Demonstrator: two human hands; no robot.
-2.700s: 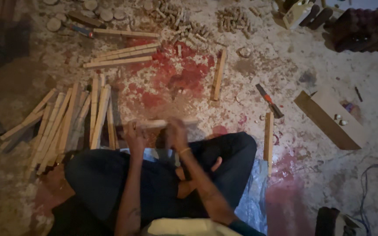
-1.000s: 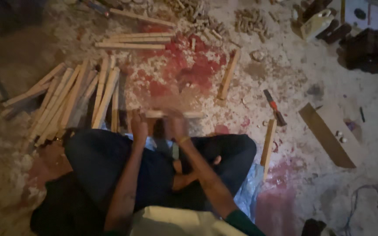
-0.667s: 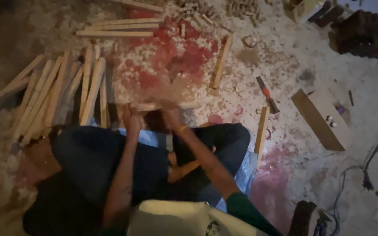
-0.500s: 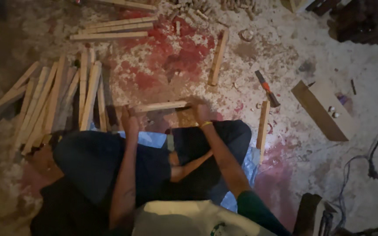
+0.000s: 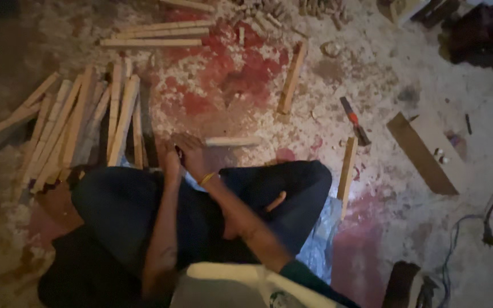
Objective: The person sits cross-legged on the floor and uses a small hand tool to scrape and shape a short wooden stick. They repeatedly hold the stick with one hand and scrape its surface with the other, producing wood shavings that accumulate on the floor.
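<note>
Head view, the only one. I see both hands low and close together just past the knees: left hand (image 5: 171, 161) and right hand (image 5: 192, 155) touching or nearly so, both at the near end of a short pale wooden stick (image 5: 232, 141) that lies flat on the floor (image 5: 229, 102) and runs out to the right of the right hand. Too blurred to tell whether the fingers are clamped on it or just resting.

To do this well, I judge: pin the stick end flat with one hand, keep it from rolling on the shavings, work with the other.

Left of the hands, a fan of long wooden slats (image 5: 75, 128). Well right, a red-handled tool (image 5: 354, 121), a single slat (image 5: 347, 168) and a cardboard box (image 5: 426, 151).
</note>
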